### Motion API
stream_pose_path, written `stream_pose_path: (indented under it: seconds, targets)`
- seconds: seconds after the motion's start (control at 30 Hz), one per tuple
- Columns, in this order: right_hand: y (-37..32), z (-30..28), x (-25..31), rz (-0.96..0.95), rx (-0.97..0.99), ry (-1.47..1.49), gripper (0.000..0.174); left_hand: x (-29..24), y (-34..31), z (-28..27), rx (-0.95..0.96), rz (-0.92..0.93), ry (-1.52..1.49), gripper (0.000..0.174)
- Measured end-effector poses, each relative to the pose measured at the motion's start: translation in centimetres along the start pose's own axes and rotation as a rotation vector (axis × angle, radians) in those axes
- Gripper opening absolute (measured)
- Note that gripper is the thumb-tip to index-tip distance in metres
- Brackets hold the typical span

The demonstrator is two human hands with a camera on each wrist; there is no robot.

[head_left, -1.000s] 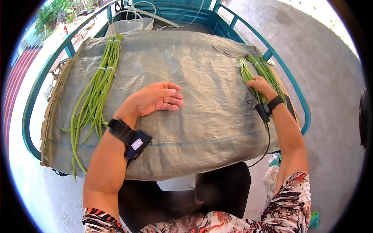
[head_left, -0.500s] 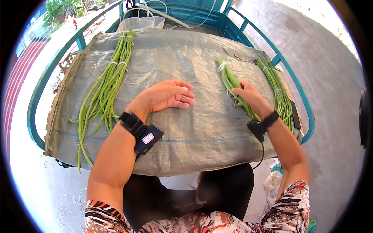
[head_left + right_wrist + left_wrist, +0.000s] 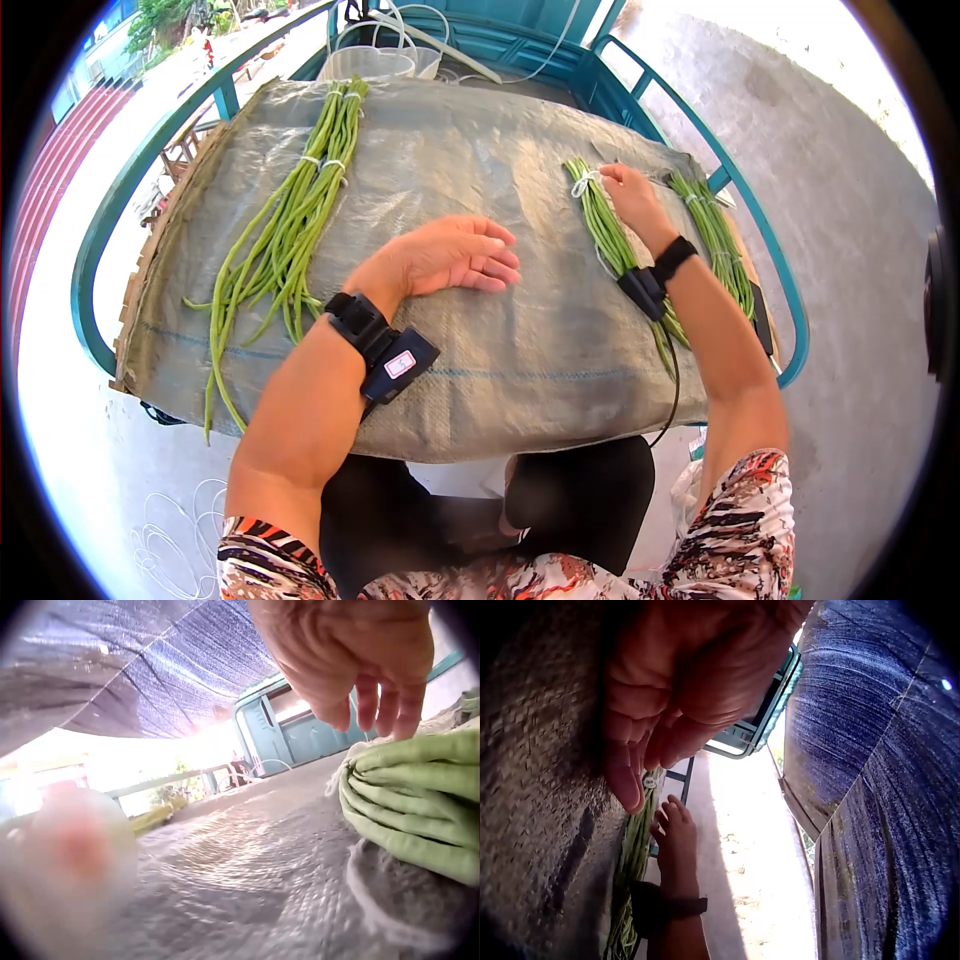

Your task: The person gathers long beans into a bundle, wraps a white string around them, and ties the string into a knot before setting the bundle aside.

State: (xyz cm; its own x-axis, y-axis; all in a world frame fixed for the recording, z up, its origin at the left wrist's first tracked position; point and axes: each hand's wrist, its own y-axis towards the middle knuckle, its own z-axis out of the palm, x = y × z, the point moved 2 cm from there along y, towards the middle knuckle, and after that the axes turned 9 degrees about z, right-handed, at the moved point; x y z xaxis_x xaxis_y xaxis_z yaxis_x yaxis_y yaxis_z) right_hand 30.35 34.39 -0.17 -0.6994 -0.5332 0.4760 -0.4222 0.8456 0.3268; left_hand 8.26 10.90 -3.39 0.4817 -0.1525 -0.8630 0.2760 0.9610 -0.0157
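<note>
Green bean bundle (image 3: 604, 225) runs toward me from its white tie (image 3: 585, 184), right hand (image 3: 638, 208) open just beside that tie, left hand (image 3: 445, 257) open, empty, left of it; best squaring stems there, fingers light.

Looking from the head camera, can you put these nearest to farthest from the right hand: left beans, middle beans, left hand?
1. Middle beans, right beside the right hand.
2. Left hand, farther left.
3. Left beans, farthest left.
</note>
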Motion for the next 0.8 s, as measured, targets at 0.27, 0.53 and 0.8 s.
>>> stream_pose_path:
  seconds: [0.27,0.53,0.8]
  targets:
    - [4.0,2.4,2.3,-0.069,-0.013,-0.562,0.019,-0.2,0.1,0.1,0.018,0.012,-0.009,0.033]
    - [3.1,2.4,2.7,-0.125,-0.041,-0.816,0.016,0.4,0.7,-0.1,0.026,0.012,0.008,0.033]
    - [4.4,-3.0,5.7,0.268,-0.186,0.344,0.022,0.3,0.2,-0.3,0.036,0.014,0.006,0.031]
